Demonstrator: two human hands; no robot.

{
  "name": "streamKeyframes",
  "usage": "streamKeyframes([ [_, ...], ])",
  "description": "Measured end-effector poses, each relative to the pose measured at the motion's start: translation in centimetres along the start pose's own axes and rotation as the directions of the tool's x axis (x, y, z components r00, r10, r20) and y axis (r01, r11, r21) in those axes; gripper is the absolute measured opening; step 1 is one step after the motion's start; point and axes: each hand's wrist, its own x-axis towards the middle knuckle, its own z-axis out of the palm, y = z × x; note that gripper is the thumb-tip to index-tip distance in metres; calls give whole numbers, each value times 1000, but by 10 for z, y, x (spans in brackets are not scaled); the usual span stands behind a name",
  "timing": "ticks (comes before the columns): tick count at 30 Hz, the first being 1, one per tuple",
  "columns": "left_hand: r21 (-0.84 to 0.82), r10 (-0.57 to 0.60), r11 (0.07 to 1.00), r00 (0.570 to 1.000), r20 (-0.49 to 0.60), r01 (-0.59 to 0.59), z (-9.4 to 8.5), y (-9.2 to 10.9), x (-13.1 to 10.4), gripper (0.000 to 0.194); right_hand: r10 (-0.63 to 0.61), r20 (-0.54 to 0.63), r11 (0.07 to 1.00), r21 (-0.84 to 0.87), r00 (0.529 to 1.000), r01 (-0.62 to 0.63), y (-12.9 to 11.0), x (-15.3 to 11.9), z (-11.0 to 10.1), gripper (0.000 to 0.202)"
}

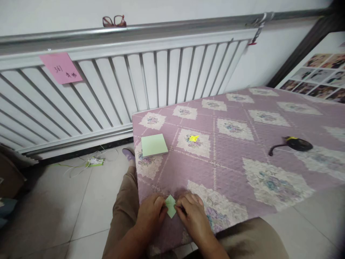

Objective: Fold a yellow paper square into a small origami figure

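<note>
Near the front edge of the cloth-covered table, a small piece of folded green paper (170, 208) lies between my two hands, shaped like a diamond with crease lines near its top. My left hand (153, 212) pinches its left corner between thumb and fingers. On the opposite corner, my right hand (192, 212) has its thumb and forefinger closed. Beyond them to the left sits a pad of pale green square paper (154, 145). A small folded yellow paper piece (193, 138) rests farther back, on a white floral patch.
A purple floral tablecloth (194, 172) covers the table. Toward the right lies a black oval object with a curved stem (299, 144). Behind stands a white radiator (151, 79) with a pink note (60, 68); glasses (114, 21) rest on the pipe. A power strip (96, 162) is on the floor.
</note>
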Motion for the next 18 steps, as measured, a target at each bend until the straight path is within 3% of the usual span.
streamKeyframes([
  [13, 0, -7, 1000, 1000, -3, 7, 1, -1, 0, 4, 20, 15, 1000, -11, 1000, -20, 0, 0, 0, 18],
  [18, -47, -1, 999, 1000, 7, 2, 0, -1, 1, 19, 16, 5, 1000, 8, 1000, -16, -1, 0, 0, 15],
])
